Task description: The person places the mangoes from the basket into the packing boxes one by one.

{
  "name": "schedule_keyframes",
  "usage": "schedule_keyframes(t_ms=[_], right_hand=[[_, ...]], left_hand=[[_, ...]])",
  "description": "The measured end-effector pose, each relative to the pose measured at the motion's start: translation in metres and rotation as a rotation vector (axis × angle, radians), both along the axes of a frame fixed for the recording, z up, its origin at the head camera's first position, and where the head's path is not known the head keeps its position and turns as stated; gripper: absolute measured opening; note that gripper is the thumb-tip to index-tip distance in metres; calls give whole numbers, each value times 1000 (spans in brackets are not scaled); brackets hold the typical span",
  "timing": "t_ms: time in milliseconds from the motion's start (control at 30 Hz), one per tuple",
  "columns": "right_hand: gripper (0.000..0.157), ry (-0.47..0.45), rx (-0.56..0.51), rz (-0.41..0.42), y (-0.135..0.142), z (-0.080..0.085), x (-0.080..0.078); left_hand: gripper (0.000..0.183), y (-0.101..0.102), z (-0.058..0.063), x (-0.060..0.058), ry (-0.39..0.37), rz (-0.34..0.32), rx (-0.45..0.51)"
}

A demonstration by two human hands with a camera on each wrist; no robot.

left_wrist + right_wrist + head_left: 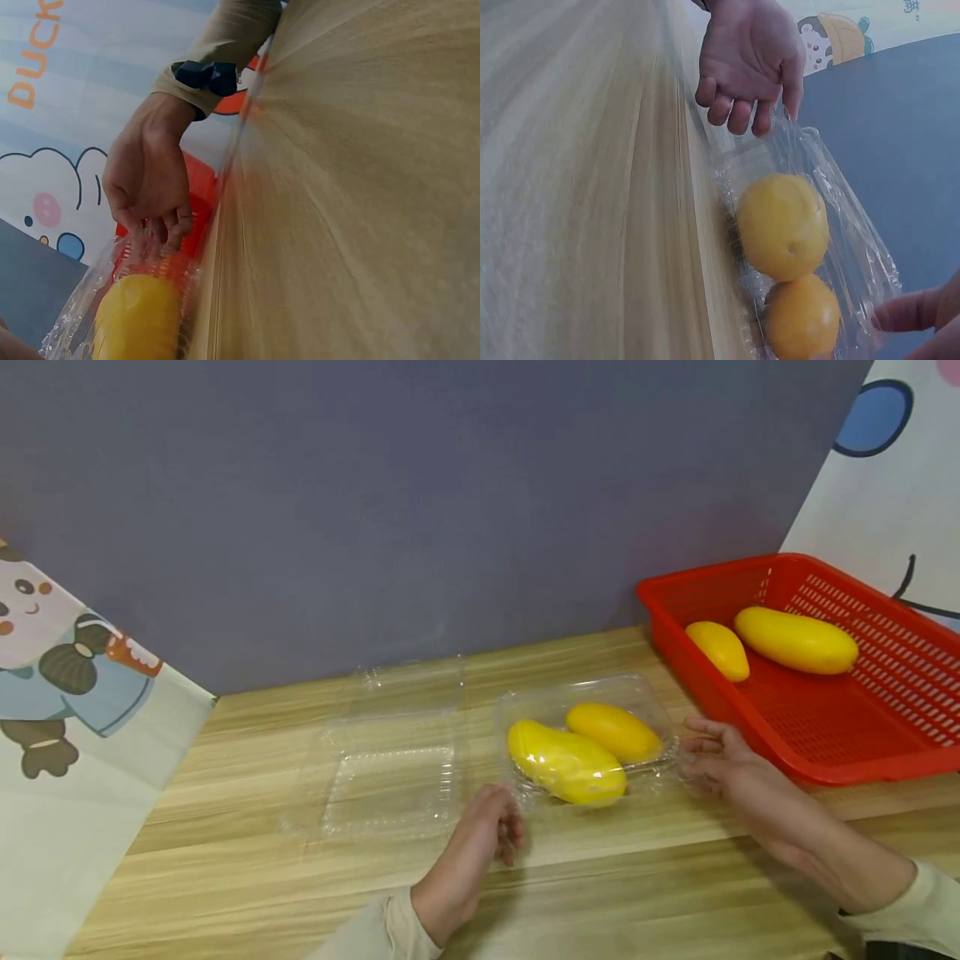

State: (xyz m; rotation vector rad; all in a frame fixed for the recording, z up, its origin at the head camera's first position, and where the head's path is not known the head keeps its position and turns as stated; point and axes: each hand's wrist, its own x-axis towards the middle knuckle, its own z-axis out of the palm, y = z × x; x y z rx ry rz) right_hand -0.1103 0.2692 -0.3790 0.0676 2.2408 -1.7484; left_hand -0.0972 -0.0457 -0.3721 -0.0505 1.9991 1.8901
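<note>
A clear plastic clamshell box point(592, 689) lies mid-table with a large elongated yellow fruit point(566, 764) and a smaller orange-yellow mango point(615, 732) under its thin, shiny lid. My left hand point(480, 839) is at its front left corner. In the right wrist view, thumb and forefinger of that left hand point(754, 71) pinch the plastic edge while the other fingers hang loosely curled. Across from it, my right hand point(731, 768) grips the box's right edge. Its thumb point(900, 311) lies against the plastic in the right wrist view.
A second clear clamshell box point(390, 785) sits unfolded to the left. On the right stands a red slotted basket point(825, 772) holding another mango point(718, 650) and a long yellow fruit point(797, 640). A grey wall point(375, 510) closes off the back of the wooden table point(225, 860).
</note>
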Motion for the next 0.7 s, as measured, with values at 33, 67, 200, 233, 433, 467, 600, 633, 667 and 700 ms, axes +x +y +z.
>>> schedule_keyframes(t_ms=[33,67,200,233,433,467,600,633,667,700], right_hand=[[64,-12,-14,-7,1,0,-1],[61,-33,-43,-13,1,-1,-2],[47,-112,-186,-12,4,-1,-6],[44,-127,-218,-13,4,-1,-7],[42,-114,-271,-10,5,-3,-7],[44,-107,-263,-10,4,-4,-7],[51,-83,-250,-9,0,-6,-10],[52,-75,-245,-13,-2,-6,-11],[53,-65,-247,-11,-3,-7,-13],[52,-58,-254,-13,-5,-7,-15]], left_hand=[[29,0,0,0,0,-8,5],[30,0,0,0,-2,-11,11],[30,-1,-1,0,-1,-20,32],[30,0,-2,-1,-3,-24,37],[30,0,-3,-3,3,-13,65],[30,0,-3,-3,5,-2,69],[28,1,-4,-6,9,58,67],[26,2,-4,-7,8,72,67],[24,3,-5,-8,6,85,68],[23,4,-5,-9,4,95,71]])
